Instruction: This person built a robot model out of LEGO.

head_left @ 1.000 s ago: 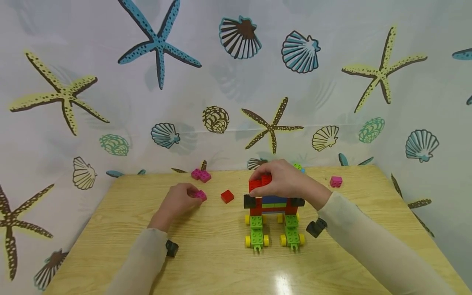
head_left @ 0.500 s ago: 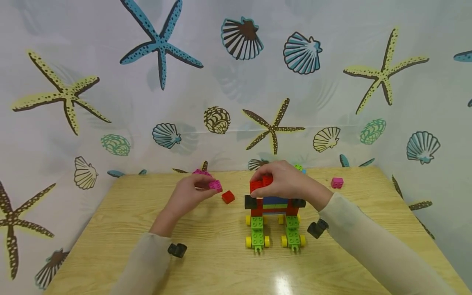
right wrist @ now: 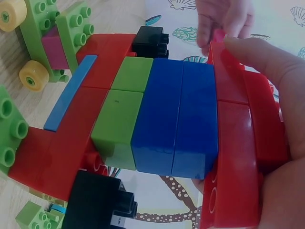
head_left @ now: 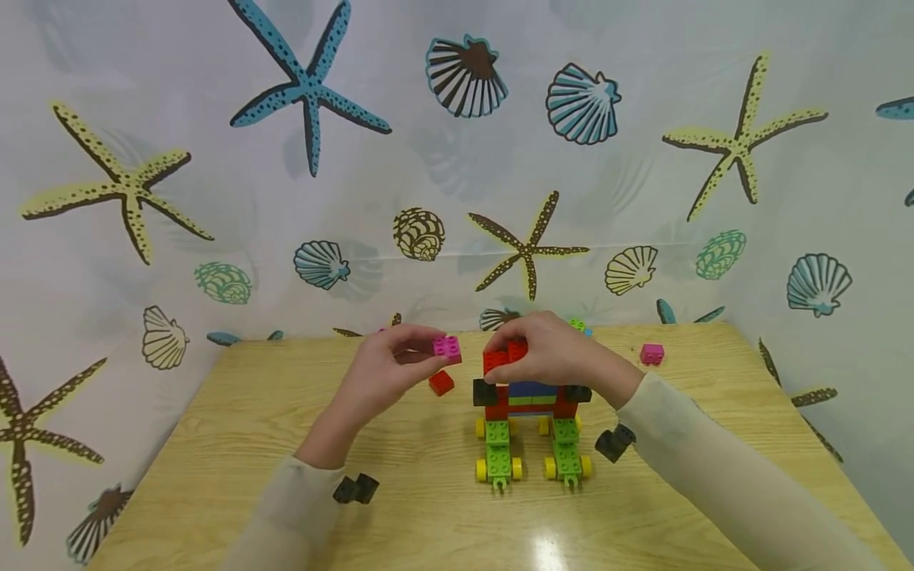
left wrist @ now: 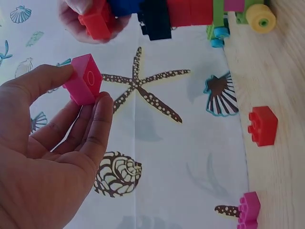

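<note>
One pink brick (studs upward) pinched by left hand.

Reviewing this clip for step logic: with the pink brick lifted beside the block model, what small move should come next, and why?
Probably carry the pink brick rightward and set it onto the red top bricks. The left hand pinches it in the air, level with the top of the model, which the right hand grips and steadies.

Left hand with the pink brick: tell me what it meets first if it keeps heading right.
Probably the right hand gripping the red bricks atop the brick model; the left hand carries the pink brick just beside them, though depth is unclear.
</note>
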`<state>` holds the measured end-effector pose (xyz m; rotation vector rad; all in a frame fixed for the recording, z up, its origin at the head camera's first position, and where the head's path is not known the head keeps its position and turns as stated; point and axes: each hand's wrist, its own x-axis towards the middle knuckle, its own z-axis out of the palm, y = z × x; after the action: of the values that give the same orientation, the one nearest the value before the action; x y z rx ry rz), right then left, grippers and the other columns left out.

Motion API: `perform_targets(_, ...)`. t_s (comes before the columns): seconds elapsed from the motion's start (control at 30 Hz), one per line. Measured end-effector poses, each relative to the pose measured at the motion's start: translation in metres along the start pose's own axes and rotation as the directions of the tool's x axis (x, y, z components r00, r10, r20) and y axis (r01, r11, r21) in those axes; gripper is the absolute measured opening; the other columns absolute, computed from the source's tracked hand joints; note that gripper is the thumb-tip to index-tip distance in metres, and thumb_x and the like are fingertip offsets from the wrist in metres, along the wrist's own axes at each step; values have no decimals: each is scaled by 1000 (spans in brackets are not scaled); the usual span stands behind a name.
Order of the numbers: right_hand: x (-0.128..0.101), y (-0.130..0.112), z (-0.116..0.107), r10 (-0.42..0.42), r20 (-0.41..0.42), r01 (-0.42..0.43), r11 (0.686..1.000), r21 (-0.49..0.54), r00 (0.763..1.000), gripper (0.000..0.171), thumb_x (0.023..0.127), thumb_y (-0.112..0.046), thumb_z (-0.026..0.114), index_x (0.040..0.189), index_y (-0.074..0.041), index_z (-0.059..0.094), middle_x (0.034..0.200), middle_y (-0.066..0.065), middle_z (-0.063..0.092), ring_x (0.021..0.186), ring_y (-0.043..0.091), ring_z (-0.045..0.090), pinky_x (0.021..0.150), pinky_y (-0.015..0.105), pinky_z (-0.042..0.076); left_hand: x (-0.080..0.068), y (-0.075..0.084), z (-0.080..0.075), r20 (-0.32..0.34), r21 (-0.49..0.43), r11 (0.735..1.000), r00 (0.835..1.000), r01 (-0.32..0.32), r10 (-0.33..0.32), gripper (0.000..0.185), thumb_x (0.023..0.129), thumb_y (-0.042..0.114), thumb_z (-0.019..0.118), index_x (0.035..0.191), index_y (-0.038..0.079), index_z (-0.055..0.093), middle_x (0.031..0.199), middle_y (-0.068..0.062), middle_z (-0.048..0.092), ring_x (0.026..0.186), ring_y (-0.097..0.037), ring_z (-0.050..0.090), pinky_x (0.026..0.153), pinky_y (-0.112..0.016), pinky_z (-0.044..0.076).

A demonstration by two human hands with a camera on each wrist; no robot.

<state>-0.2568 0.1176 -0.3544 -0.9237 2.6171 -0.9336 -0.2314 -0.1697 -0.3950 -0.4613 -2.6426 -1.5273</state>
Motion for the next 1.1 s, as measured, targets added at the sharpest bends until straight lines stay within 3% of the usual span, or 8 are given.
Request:
perform_targets(0.4,0,1,0,6,3,-6,1000,3,1000,41,98,-38,87,132,-17,80,117,0,80,95,16,68,84,32,62,-2,13,16,42,-169,986,999,11,-3,37,100,24,87,135,15,78,134,-11,79,116,-30,83,98,-40,69)
perform_targets(0.73,0,0,-1,3,1,-3,1000,-2,1000,44,96,-38,89,133,-15,80,119,2,80,97,17,68,83,31,63,-2,20,22,64,-171,985,997,-33,45,37,100,21,87,135,14,77,134,-11,79,118,-30,82,100,-34,68)
perform_targets(0.97,1,1,0,-1,7,1,1000,0,1000,44,95,-38,90,130,-14,80,112,0,80,93,17,68,80,31,62,-1,21,25,78,-177,983,994,-58,73,36,100,19,87,134,12,79,134,-12,79,119,-34,81,87,-30,69)
perform_targets(1.1,1,2,0,-7,9,7,1000,7,1000,42,95,-39,90,128,-14,80,106,-2,80,90,16,67,78,31,61,-1,22,26,83,-149,985,992,-85,98,35,100,18,87,134,12,80,133,-11,80,119,-32,81,93,-32,69)
